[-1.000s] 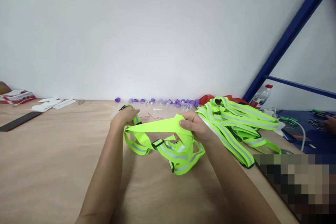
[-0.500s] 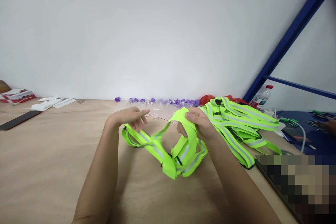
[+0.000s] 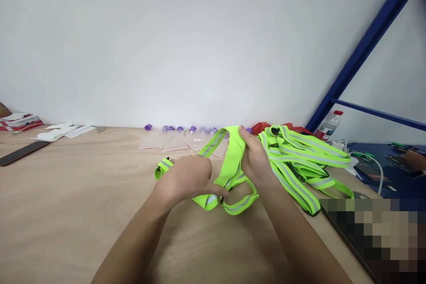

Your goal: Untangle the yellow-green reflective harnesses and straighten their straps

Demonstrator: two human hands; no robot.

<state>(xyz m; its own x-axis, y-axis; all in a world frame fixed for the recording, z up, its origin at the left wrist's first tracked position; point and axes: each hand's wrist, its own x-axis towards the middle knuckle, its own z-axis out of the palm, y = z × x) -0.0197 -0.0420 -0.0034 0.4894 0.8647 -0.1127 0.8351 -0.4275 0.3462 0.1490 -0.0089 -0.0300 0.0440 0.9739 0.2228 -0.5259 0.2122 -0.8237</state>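
A neon-green reflective harness (image 3: 233,155), made of wide straps with a silver stripe, hangs in loops just above the table between my hands. My right hand (image 3: 255,157) is closed on the upper bend of a strap, its thumb at the top edge. Lower and to the left, my left hand (image 3: 188,177) has its fingers curled over the straps, and one digit stretches to the right against the lower loops. What lies under its curled fingers is hidden. A short looped end of the harness sticks out left of my left hand.
A pile of similar green straps (image 3: 302,159) lies right of my right hand. Along the wall are small clear bags (image 3: 176,141) and purple rolled pieces (image 3: 148,127). A red-capped bottle (image 3: 329,125) stands back right. White paper pieces (image 3: 58,132) and a dark flat bar (image 3: 23,153) lie left.
My left hand has come down and to the right, from spread fingers by the left loop to curled over the straps. My right hand keeps the upper strap, raised slightly.
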